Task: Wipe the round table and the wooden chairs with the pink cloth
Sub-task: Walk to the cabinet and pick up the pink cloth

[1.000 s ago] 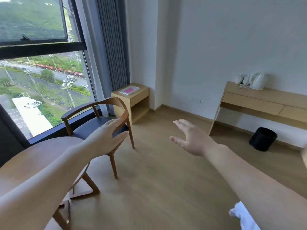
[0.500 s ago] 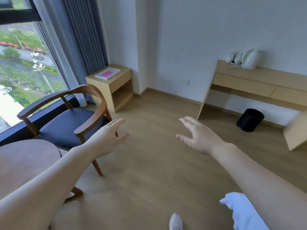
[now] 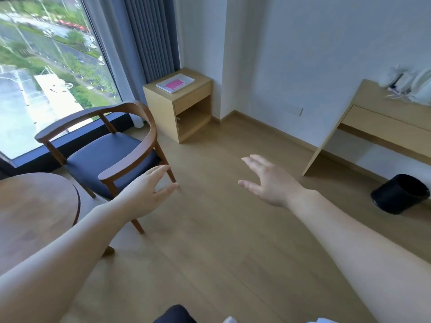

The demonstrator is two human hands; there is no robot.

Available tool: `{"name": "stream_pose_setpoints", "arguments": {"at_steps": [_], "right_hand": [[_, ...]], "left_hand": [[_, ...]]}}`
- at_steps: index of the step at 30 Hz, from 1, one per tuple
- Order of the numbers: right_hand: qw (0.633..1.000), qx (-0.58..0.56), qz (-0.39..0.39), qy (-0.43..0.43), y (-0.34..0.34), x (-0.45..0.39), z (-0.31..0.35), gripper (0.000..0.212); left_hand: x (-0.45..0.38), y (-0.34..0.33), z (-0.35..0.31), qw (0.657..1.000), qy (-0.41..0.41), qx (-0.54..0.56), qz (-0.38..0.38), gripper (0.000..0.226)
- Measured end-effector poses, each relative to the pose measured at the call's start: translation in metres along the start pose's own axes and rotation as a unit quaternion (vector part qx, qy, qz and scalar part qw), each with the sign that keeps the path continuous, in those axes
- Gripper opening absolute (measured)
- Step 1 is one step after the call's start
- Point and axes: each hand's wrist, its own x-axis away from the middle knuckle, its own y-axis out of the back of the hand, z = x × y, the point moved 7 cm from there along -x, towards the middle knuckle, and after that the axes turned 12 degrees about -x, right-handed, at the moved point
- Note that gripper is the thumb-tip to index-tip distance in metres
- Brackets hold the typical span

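Out over the wood floor [image 3: 210, 229], both bare arms reach forward with nothing in either hand. The left hand [image 3: 144, 194] has its fingers loosely spread and slightly bent, thumb apart from them, holding nothing; the right hand [image 3: 268, 183] is wide too, fingers straight and fanned, palm turned toward the left hand. The two hands are well apart with bare floor between them.

Just beyond the left hand, and partly behind it, stands the chair [image 3: 105, 145]: a curved wooden back and arms with a dark seat. Its near armrest end lies just beside the left wrist, but whether the hand touches it I cannot tell. To the left of the left forearm is the round table [image 3: 35, 210], its brown top partly cut off by the picture's edge.

Far ahead of both hands, against the wall by the curtain [image 3: 149, 36], is a light wooden nightstand [image 3: 184, 106]. On its top lies a white booklet [image 3: 184, 80] with the pink cloth [image 3: 173, 84] flat on it, well away from either hand.

To the right of the right hand stands a desk [image 3: 384, 122], with a black bin [image 3: 400, 194] on the floor below it and a white kettle [image 3: 419, 87], blurred, on top
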Motion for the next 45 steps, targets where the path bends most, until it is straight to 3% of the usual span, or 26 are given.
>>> {"name": "stream_pose_setpoints", "arguments": {"at_steps": [10,21,29,45], "right_hand": [[0.999,0.011,0.036,0.031,0.002,-0.129,-0.008,0.069],[0.997,0.013,0.029,-0.068,0.03,-0.281,-0.082,0.069],[0.994,-0.003,0.027,-0.107,0.057,-0.357,-0.142,0.065],[0.992,0.022,0.124,0.019,0.139,-0.592,-0.253,0.067]], "left_hand": [[-0.107,0.007,0.04,0.998,0.056,0.001,-0.023,0.066],[-0.334,-0.005,0.058,0.999,-0.002,-0.003,0.045,0.068],[-0.44,-0.031,0.041,0.996,-0.032,-0.021,0.086,0.067],[-0.608,-0.042,-0.002,0.99,0.1,-0.021,0.092,0.068]]}}
